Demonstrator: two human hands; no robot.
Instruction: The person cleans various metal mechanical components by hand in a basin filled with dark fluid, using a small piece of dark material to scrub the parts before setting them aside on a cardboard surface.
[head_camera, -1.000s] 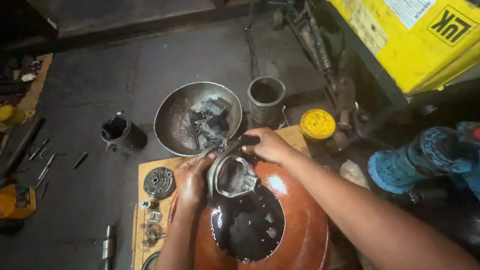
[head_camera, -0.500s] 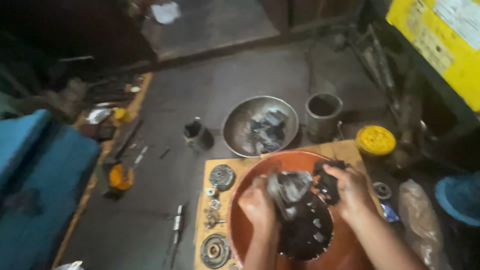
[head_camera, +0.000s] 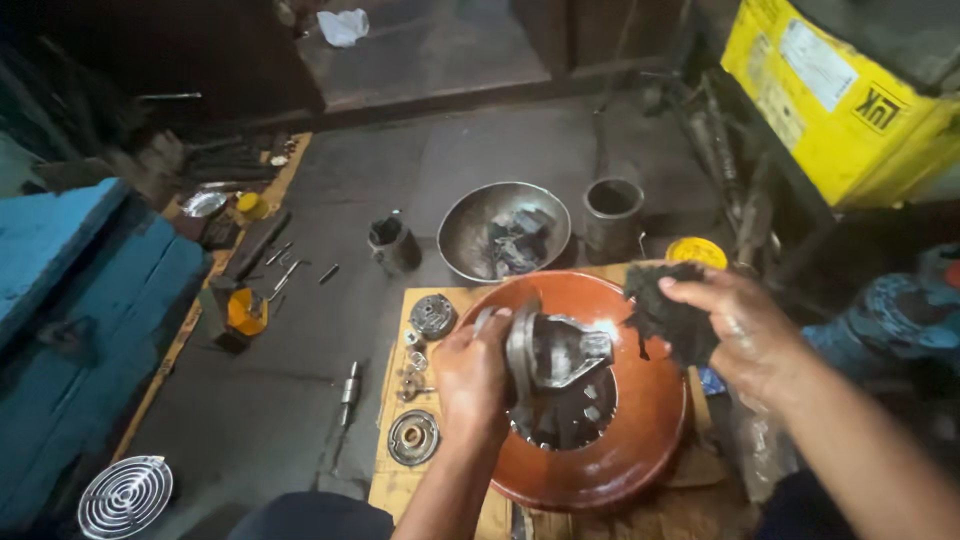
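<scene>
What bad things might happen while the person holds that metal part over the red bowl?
1. The left hand alone holds the metal part above the dark liquid in the red bowl. It looks wet, so it might slip and splash.
2. The right hand lifts a dark rag over the bowl's edge; drips may land on the cardboard.
3. Small parts lie close beside the bowl and could get knocked away.

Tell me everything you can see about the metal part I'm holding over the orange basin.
The metal part is a grey, wet-looking casting: a round flange on edge at its left, a hollow body tapering right. The left hand grips the flange and holds it tilted above dark liquid in the orange basin. The right hand, holding a black rag, is clear of it.
</scene>
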